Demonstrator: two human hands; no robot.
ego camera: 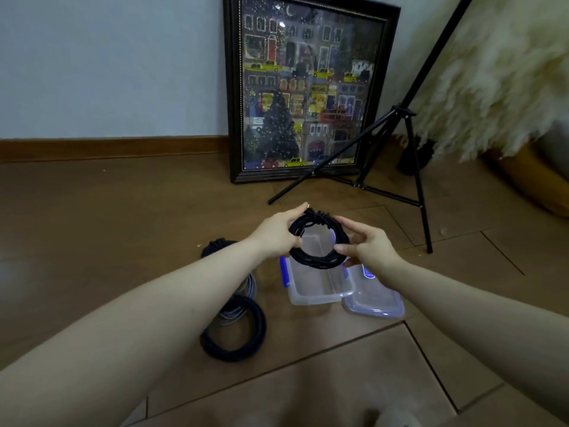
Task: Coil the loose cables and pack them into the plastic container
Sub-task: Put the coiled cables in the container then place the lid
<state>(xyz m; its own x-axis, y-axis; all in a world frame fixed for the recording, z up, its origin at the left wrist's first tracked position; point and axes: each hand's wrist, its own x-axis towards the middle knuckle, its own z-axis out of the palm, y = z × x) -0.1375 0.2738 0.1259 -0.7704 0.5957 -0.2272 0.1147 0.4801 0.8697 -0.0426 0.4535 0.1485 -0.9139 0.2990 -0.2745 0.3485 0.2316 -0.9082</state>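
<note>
Both hands hold a coiled black cable [318,241] above the open plastic container [317,282] on the floor: left hand [278,234] fingers grip its left side, right hand [368,246] fingers pinch its right.

floor [123,211] | wood; bears container [311,288], lid [378,303], coiled cables [240,334], framed picture [308,87], tripod [412,167]
</note>
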